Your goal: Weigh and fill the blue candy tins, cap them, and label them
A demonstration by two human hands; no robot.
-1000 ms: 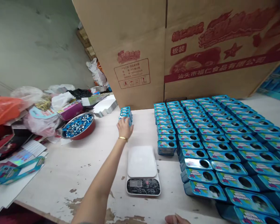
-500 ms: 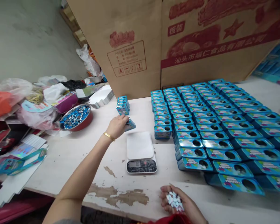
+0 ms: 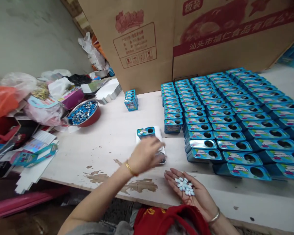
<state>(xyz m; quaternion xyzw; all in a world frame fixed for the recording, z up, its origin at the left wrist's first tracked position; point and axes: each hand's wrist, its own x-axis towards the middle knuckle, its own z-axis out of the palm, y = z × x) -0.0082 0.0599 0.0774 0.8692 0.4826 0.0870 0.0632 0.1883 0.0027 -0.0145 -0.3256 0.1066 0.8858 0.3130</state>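
Note:
A small blue tin (image 3: 146,132) with a round hole in its lid lies on the white kitchen scale (image 3: 159,135) at the middle of the table. Just in front of the tin, my left hand (image 3: 147,154) hovers over the scale; it wears a gold bangle and its fingers are smeared by motion. Near the table's front edge my right hand (image 3: 189,191) lies palm up, cupping a small heap of pale blue candies (image 3: 184,186).
Several rows of like blue tins (image 3: 225,114) cover the table's right side. A short stack of tins (image 3: 131,100) stands behind the scale. A red bowl of blue wrapped pieces (image 3: 83,112), bags and card sit at left. Large cardboard boxes (image 3: 147,42) wall the back.
My left hand took a tin from the short stack, brought it near and set it on the scale, then drew back. My right hand came up into view with candies in its palm.

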